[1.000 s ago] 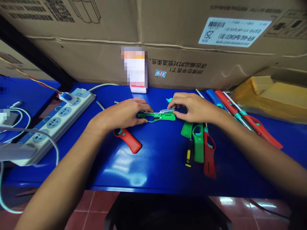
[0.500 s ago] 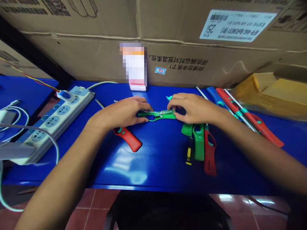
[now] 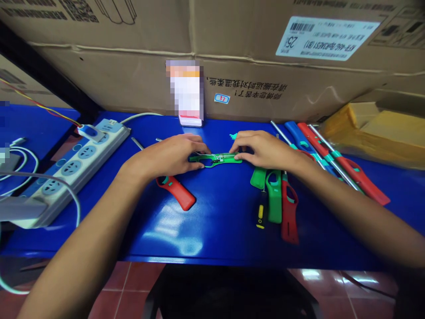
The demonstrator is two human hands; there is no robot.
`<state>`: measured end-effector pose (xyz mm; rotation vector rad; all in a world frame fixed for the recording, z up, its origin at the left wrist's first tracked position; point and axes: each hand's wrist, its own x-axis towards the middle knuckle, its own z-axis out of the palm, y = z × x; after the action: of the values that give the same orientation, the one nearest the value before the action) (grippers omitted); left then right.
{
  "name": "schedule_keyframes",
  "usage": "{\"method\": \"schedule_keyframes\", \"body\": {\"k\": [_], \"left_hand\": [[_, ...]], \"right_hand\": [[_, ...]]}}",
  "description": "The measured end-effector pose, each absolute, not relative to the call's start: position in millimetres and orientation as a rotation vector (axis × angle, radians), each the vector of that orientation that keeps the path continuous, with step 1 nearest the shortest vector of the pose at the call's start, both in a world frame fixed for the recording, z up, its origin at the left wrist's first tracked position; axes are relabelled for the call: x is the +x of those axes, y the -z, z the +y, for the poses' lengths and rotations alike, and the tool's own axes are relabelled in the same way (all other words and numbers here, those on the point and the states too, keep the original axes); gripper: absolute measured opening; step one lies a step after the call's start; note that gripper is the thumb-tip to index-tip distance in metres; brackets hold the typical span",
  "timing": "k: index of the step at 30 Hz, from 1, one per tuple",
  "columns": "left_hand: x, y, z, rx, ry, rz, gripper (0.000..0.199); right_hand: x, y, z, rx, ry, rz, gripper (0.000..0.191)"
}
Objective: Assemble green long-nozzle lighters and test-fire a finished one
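Observation:
Between my hands an opened green lighter casing (image 3: 232,161) lies with its inside showing, holding a clear fuel tank (image 3: 226,156) and thin wires. My left hand (image 3: 175,155) is closed around the casing's left end, thumb in front and fingers behind. My right hand (image 3: 259,149) pinches the right end, its thumb on the clear tank. A red lighter handle (image 3: 179,195) lies below my left hand. Below my right hand are green casing pieces (image 3: 275,199), a red casing (image 3: 290,217) and a black-and-yellow screwdriver (image 3: 261,210).
Several long-nosed lighters (image 3: 360,175) lie at the right beside a yellowish package (image 3: 372,128). A phone (image 3: 189,102) leans against the cardboard box (image 3: 245,102) behind. At the left is a power strip (image 3: 86,155) with cables. A small turquoise piece (image 3: 233,136) lies behind my right hand.
My right hand has shifted slightly left, its thumb moving from the casing's right end onto the clear tank. The left hand keeps its hold.

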<state>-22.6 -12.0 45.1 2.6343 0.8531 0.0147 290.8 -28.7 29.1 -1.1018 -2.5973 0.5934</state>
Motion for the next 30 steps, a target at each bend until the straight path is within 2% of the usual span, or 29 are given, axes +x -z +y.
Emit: {"method": "schedule_keyframes", "body": {"k": [6, 11, 17, 25, 30], "left_hand": [[-16, -44, -21, 2.656, -0.098, 0.853, 0.053], [-8, -38, -26, 2.729, -0.157, 0.720, 0.041], [-7, -37, -30, 2.854, -0.105, 0.729, 0.041], [3, -13, -24, 2.779, -0.475, 0.723, 0.029], [3, -5, -19, 2.717, -0.541, 0.726, 0.021]], "right_hand": [[287, -27, -31, -1.188, -0.575, -2.559, 0.012], [285, -29, -33, -1.221, -0.561, -2.564, 0.009], [285, -27, -32, -1.196, -0.541, -2.571, 0.012], [288, -23, -32, -1.096, -0.496, -2.609, 0.016], [287, -23, -33, -1.105, -0.509, -2.608, 0.012]]}}
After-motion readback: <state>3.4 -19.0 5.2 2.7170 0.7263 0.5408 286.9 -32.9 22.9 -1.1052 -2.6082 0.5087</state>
